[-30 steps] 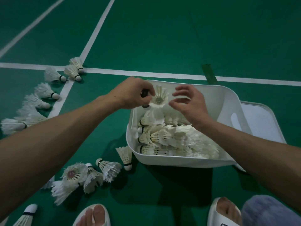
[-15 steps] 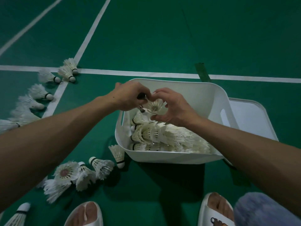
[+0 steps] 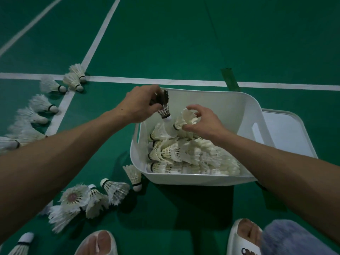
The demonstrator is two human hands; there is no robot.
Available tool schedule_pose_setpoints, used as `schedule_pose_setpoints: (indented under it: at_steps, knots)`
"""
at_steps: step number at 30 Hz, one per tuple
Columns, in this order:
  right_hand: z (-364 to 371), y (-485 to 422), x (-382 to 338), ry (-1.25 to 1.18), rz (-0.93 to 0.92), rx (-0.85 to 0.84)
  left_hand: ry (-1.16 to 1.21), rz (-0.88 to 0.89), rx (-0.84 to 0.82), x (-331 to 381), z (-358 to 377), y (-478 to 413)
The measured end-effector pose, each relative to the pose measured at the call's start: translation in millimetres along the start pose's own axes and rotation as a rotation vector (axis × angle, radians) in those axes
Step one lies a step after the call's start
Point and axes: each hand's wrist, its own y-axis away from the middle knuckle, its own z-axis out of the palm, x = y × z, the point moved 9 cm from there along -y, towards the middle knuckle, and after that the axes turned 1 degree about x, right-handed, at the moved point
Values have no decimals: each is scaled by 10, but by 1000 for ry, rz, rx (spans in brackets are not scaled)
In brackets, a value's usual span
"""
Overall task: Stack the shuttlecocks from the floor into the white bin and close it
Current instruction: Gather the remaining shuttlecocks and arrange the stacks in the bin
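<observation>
Head view, left hand [image 3: 139, 105] pinching dark-feathered shuttlecock [image 3: 164, 107], right hand [image 3: 202, 122] gripping white shuttlecock [image 3: 184, 119] over white bin [image 3: 230, 102]

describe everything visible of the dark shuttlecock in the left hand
The dark shuttlecock has blackish feather tips, a white-laced skirt base with a dark band and a white cork; it looks like real feather. The left hand grips it round the feathers, cork pointing down, over the far left corner of the white bin. Whether its cork touches the stacked shuttlecocks cannot be told.
</observation>
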Motion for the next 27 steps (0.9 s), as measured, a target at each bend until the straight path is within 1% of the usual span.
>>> schedule_pose_setpoints:
  at_steps: [4, 8, 11, 15, 17, 19, 21, 24, 25, 27]
  knots:
    - [203, -42, 2, -52, 44, -52, -4, 26, 32, -20, -45, -8]
    - [369, -84, -15, 164, 21, -144, -4, 30, 73, -92, -94, -21]
    - [468, -144, -39, 156, 20, -179, 17, 53, 65, -96, -91, -23]
    - [493, -266, -64, 166, 31, -173, -32, 135, 68, -61, -95, -24]
    - [491, -295, -58, 192, 28, -205, -78, 195, 88, -7, -104, -30]
    - [448, -286, -35, 234, 24, -233, -76, 228, 76, 55, -86, -48]
    - [301, -251, -13, 221, 28, -193, -68, 244, 44, 124, -43, -78]
    - [-37, -165, -59, 18, -4, -62, -81, 281, 16, 272, 3, -112]
    - [-144, -124, -104, -55, -31, -32, -79, 290, 1, 322, 28, -125]
    - [-308, -31, -236, -119, -112, -1, -81, 300, -42, 419, 103, -139]
